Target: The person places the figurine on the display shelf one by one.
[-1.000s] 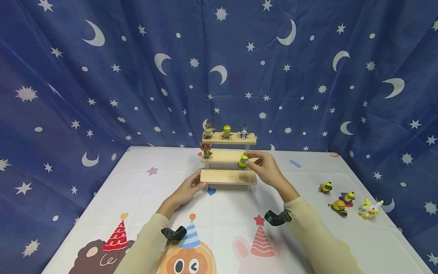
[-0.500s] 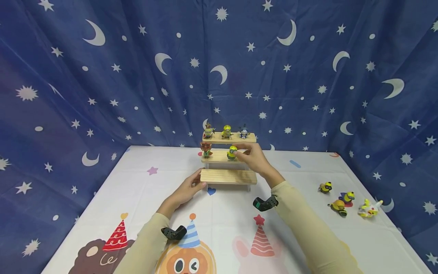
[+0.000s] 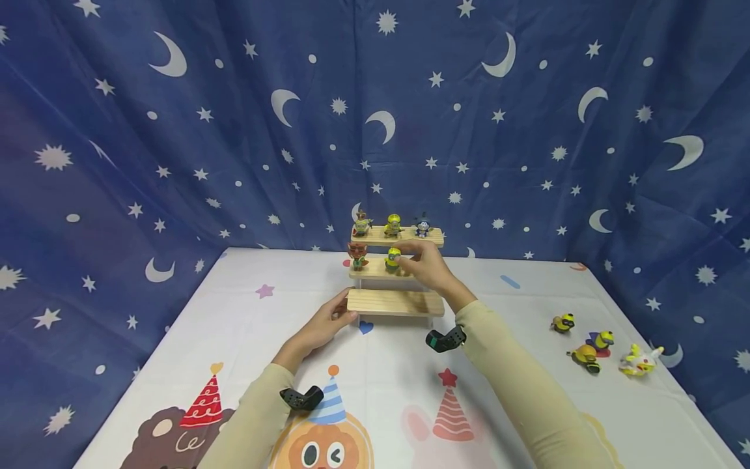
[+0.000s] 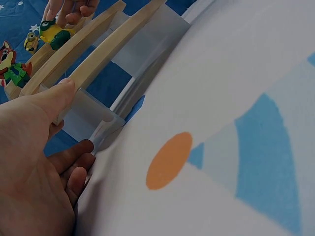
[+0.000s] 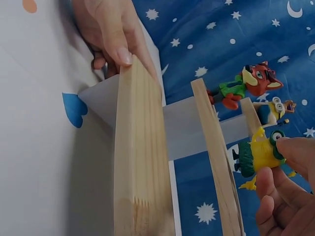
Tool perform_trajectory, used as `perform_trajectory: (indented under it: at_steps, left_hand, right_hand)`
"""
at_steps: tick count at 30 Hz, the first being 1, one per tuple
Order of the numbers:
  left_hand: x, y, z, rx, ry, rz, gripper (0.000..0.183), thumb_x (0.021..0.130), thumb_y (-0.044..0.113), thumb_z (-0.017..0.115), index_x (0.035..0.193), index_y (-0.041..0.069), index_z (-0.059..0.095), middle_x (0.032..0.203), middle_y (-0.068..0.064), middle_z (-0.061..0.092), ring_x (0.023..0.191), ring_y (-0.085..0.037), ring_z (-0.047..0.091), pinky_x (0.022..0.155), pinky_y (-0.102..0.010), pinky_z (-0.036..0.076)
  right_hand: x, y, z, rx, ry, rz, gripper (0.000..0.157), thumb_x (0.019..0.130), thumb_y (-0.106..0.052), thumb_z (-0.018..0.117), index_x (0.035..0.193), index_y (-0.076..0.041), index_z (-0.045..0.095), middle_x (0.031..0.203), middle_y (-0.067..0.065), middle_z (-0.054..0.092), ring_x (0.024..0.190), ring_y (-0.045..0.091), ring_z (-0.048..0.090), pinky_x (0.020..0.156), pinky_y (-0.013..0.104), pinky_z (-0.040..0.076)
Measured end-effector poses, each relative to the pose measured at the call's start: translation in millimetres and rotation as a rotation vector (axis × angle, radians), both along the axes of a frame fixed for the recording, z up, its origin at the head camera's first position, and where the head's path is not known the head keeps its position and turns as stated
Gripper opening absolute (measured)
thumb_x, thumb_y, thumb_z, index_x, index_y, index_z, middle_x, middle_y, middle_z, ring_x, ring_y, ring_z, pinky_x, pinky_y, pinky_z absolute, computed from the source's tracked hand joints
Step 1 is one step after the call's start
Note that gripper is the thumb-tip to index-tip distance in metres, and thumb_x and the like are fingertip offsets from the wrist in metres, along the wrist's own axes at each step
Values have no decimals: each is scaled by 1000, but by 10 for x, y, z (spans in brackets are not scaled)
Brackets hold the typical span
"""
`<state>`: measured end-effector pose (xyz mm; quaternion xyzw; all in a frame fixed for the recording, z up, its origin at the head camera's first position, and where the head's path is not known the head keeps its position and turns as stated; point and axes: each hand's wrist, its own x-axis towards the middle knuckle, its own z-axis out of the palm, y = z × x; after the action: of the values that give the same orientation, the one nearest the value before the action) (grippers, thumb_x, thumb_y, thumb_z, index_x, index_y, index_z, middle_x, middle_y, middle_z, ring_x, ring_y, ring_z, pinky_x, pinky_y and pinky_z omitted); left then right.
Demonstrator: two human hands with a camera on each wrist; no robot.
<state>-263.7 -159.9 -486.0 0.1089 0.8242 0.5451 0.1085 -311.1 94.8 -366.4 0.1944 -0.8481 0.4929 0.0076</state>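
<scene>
My right hand (image 3: 430, 268) pinches a yellow one-eyed minion figurine (image 5: 262, 151) in a green skirt. It is upright at the middle board of a three-tier wooden display stand (image 3: 395, 303), its feet close to the board in the right wrist view. To its left on that board stands a fox figurine (image 3: 357, 256) in green clothes. My left hand (image 3: 322, 326) grips the left end of the lowest board, thumb on the wood and fingers beside the clear side panel (image 4: 86, 115). The top board bears a crowned minion (image 3: 362, 225), a yellow minion (image 3: 392, 225) and a blue figurine (image 3: 422, 226).
Several more figurines lie on the right of the table: a small yellow one (image 3: 563, 323), a caped one (image 3: 600, 340), a brown-and-yellow one (image 3: 584, 358) and a white-and-yellow one (image 3: 640, 360). A blue star-patterned curtain (image 3: 328, 130) hangs behind the white cloth (image 3: 281, 273).
My right hand has carried the minion figurine leftward, from near the right end of the middle board to about its middle. My left hand keeps its grip on the stand.
</scene>
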Motion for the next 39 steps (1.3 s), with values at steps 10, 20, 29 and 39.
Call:
perform_trajectory:
  at_steps: [10, 20, 29, 39]
  left_hand:
    - [3, 5, 8, -5, 8, 2, 75, 101, 41, 60, 163, 21, 22, 155, -13, 47, 142, -34, 45, 117, -57, 37]
    - [-6, 2, -5, -5, 14, -1, 76, 101, 43, 60, 163, 20, 22, 155, -13, 47, 141, -34, 45, 117, -58, 36]
    - [11, 8, 6, -6, 14, 4, 75, 102, 41, 60, 163, 20, 22, 154, -13, 48, 139, -32, 47, 116, -56, 38]
    - [30, 16, 22, 1, 16, 8, 73, 102, 38, 60, 163, 19, 23, 150, -13, 51, 136, -30, 49, 113, -53, 42]
  right_hand:
    - [-59, -46, -50, 21, 19, 32, 39, 97, -7, 65, 135, 0, 62, 138, 23, 62, 86, 32, 73, 75, 45, 61]
    - [-51, -84, -62, 18, 13, 23, 39, 98, -9, 65, 137, -3, 62, 140, 22, 61, 92, 37, 72, 81, 56, 59]
    - [-41, -90, -51, 31, 17, 13, 39, 98, -9, 64, 137, -3, 61, 139, 24, 61, 89, 34, 73, 72, 52, 59]
    - [-44, -94, -63, 41, 1, 33, 42, 98, -8, 63, 140, -2, 59, 140, 27, 58, 91, 36, 75, 83, 54, 60]
